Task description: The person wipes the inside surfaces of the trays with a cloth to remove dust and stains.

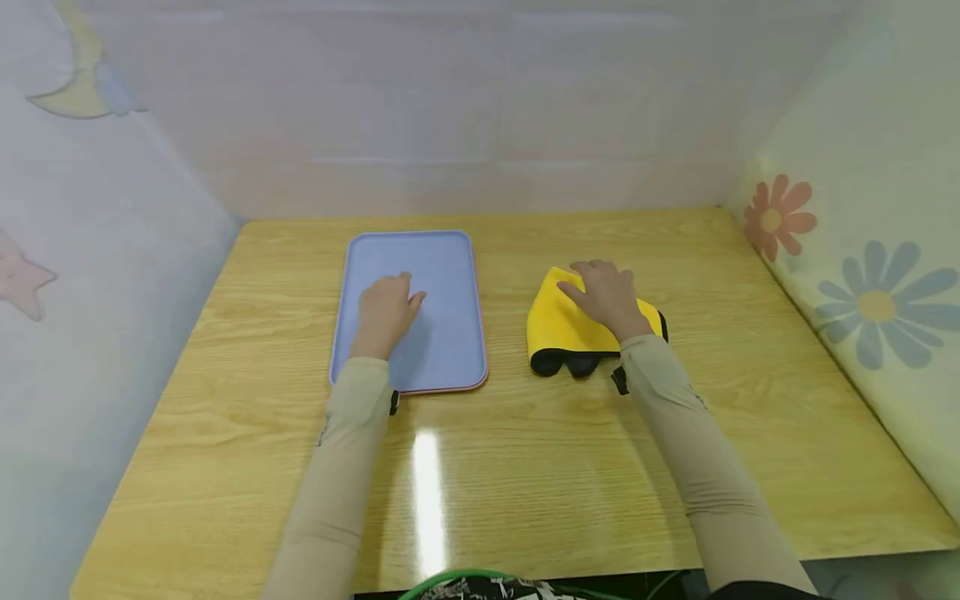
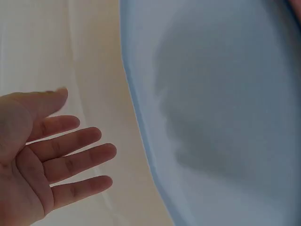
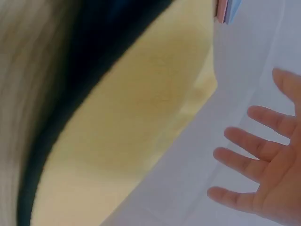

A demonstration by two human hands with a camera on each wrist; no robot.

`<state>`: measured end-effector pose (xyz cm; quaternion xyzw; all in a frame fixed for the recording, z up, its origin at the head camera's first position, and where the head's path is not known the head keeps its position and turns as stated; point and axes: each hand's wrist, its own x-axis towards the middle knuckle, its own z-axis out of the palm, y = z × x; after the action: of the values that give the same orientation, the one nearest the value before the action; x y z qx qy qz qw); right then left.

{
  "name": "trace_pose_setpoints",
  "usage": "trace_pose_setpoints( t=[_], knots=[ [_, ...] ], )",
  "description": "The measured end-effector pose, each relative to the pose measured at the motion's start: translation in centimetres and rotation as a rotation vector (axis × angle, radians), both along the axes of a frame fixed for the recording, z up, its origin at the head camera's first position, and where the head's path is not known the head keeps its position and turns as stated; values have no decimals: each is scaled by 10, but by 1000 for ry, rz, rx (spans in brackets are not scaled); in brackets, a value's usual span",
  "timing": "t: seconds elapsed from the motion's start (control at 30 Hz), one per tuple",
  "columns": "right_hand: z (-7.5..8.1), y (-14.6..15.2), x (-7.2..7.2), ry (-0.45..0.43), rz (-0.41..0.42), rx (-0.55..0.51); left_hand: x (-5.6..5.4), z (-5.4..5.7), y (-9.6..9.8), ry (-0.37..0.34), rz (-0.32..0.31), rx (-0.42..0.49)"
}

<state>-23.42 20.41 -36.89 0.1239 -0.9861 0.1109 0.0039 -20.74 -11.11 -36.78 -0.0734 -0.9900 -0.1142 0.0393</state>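
A blue rectangular tray (image 1: pixel 442 312) lies on the table, with a thin pink edge showing beneath it, likely a second tray. Above it hovers my left hand (image 1: pixel 386 308), which in the left wrist view has its fingers (image 2: pixel 80 167) spread and nothing in the palm. To the right lies a yellow cloth (image 1: pixel 562 321) with black trim, folded or draped, its front edge wavy. Over its far part is my right hand (image 1: pixel 603 292); the right wrist view shows its fingers (image 3: pixel 240 160) extended, apart from the cloth and holding nothing.
The wooden table (image 1: pixel 525 467) meets a pale back wall (image 1: pixel 495 108) and side walls printed with a moon, a star and flowers (image 1: pixel 876 306). A bright light reflection crosses the table near its front edge.
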Motion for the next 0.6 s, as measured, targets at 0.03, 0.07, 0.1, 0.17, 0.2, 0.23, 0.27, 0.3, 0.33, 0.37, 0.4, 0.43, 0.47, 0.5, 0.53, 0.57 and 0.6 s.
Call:
trace_pose_setpoints(
  t=[0.03,0.07,0.1,0.17,0.2,0.23,0.27,0.3,0.33,0.37,0.4,0.43,0.47,0.5,0.53,0.57,0.6],
  knots=[
    [-1,1,0,2,0,8,3,-1,-4,19,14,22],
    [-1,1,0,0,0,9,5,-2,-7,34,27,46],
    [-3,2,-1,-5,-1,2,8,-3,-10,46,39,73],
    [-4,5,0,-23,-2,-19,11,-7,-16,71,61,111],
    [-5,7,0,-30,-3,-28,13,-9,-18,81,66,128],
    [-6,8,0,-35,-5,-38,14,-11,-20,86,71,138],
    [-8,10,1,-35,-5,-48,15,-13,-22,84,81,147],
    [-9,12,1,-33,-6,-58,16,-15,-24,75,93,159],
    [-10,13,1,-30,-7,-68,17,-17,-26,69,100,164],
    [-11,15,1,-24,-10,-78,19,-18,-28,59,112,169],
    [-13,16,1,-21,-16,-86,20,-19,-30,54,127,176],
    [-15,17,1,-21,-21,-93,21,-20,-33,46,144,183],
    [-16,19,0,-23,-29,-94,22,-21,-35,34,164,187],
    [-18,20,-1,-28,-39,-92,23,-22,-37,27,177,191],
    [-20,22,-2,-31,-48,-91,24,-23,-39,21,192,196],
    [-22,23,-2,-35,-58,-86,25,-24,-42,8,212,208],
    [-24,25,-3,-34,-65,-80,25,-26,-44,0,221,220]
  ],
)
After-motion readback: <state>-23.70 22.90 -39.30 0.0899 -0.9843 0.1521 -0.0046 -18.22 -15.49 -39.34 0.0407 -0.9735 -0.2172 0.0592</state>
